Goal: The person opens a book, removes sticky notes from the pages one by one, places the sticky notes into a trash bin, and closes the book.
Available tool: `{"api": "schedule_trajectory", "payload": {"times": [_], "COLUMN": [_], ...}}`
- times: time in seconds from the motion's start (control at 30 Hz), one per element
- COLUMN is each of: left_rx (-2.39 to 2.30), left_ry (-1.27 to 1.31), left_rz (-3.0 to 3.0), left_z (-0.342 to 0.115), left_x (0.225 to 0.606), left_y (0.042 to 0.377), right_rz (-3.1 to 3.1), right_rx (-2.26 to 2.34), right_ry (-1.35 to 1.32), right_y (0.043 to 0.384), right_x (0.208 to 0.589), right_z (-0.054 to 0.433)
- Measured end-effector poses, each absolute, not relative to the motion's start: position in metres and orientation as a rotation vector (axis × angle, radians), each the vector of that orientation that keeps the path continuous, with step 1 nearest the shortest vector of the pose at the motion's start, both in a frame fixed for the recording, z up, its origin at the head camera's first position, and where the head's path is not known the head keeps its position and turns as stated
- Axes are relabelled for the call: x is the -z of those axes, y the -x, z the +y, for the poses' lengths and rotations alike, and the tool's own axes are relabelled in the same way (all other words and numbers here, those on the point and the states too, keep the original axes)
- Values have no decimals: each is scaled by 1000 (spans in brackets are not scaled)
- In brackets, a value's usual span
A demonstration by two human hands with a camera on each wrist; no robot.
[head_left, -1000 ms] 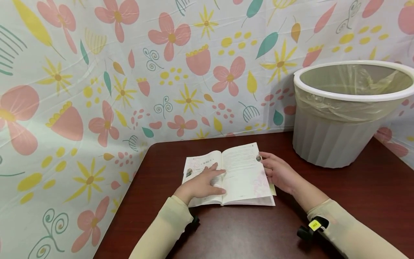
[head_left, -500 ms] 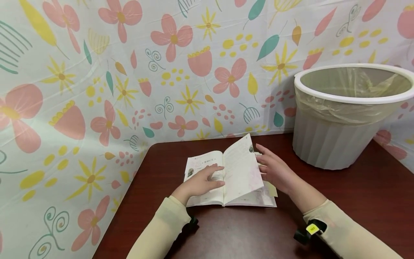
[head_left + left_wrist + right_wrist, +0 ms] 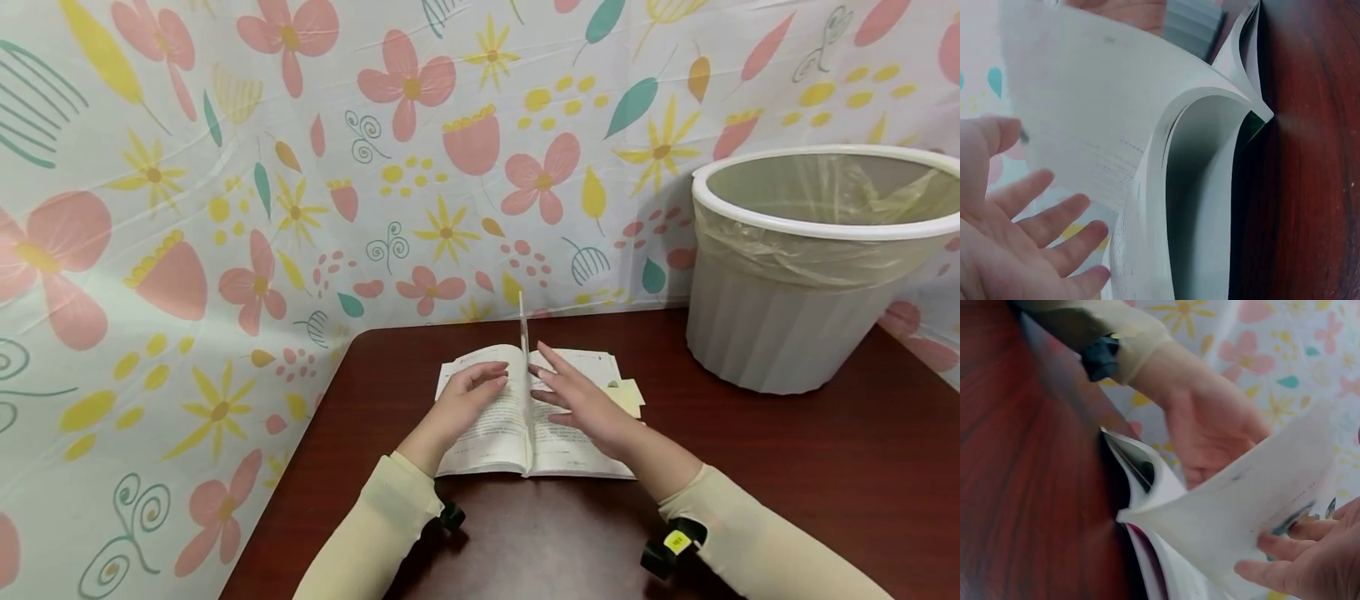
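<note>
On the dark red-brown counter (image 3: 570, 542), between two bare hands and in front of a flower-printed cloth (image 3: 480, 250), a book (image 3: 487, 446) lying spread wide, printed text on both halves, fold running from near to far. Upright from that fold, a single page (image 3: 524, 333), almost edge-on in the head view and seen as a broad, slightly curved sheet in both wrist views. To the right of the page, the right hand (image 3: 592, 408), fingers (image 3: 1279, 547) stretched out and spread apart, tips laid against the paper over a printed picture, nothing pinched or gripped. To the left of the page, over the left half of the book, the left hand (image 3: 453, 412), fingers loose, lightly bent and apart, thumb well clear of them, nothing grasped; hard to tell whether any tip touches the paper. Sticking out past the right edge of the book, a pale yellow slip (image 3: 624, 398). Farther back and to the right, well apart from the book, a grey ribbed bin (image 3: 780, 333) with a white rim, lined with a thin yellowish bag (image 3: 787, 250).
</note>
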State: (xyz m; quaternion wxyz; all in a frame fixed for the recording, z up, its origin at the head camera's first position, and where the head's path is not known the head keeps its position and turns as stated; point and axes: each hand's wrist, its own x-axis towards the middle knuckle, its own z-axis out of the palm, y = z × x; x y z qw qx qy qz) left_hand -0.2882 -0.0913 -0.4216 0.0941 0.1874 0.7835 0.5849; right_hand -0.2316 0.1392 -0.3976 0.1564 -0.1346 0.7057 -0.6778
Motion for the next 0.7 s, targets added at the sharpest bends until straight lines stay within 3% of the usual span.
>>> {"api": "schedule_trajectory", "payload": {"times": [0.43, 0.7], "left_rx": [-2072, -2121], "left_ry": [-422, -302], "left_rz": [1886, 1752], "left_z": [-92, -103], "left_x": [418, 415], "left_y": [292, 293], "right_rz": [2463, 2518], "right_rx": [1518, 1351], "right_ry": [724, 749], "right_y": [217, 213], "right_x": [423, 430], "right_z": [114, 112]}}
